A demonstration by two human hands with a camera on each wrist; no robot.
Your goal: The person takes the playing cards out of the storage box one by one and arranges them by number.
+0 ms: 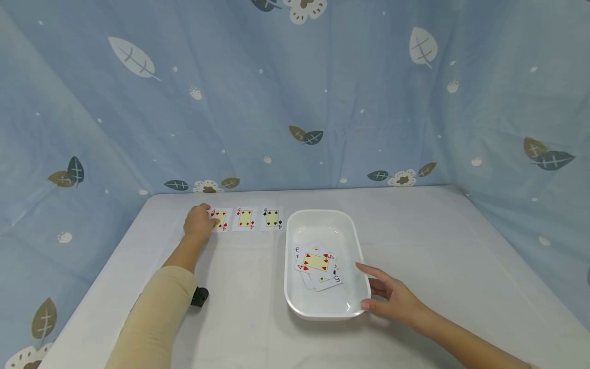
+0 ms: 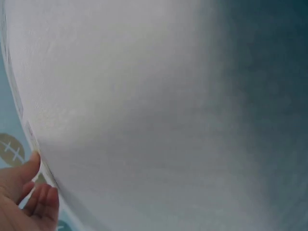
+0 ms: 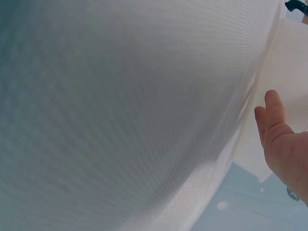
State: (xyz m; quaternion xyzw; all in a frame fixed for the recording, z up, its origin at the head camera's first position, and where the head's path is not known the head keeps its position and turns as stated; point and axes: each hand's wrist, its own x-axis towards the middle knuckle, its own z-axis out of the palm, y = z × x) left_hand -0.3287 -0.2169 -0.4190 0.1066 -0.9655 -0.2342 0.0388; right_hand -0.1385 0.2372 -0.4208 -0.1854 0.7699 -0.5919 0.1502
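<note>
My left hand is at the leftmost playing card, a red four lying face up. Its thumb overlaps the card's face and a fingertip reaches the upper left corner. Two more fours lie to the right in a row: a red diamond card and a black card. At the right wall of a white tray, my right hand has its index finger stretched over the rim and its thumb near the front corner. A red four tops several overlapping cards inside the tray. In the left wrist view, thumb and fingers stand apart.
White cloth covers the table. Behind it hangs a blue curtain with leaf prints, which also rises at both sides. A small black object shows beside the left sleeve.
</note>
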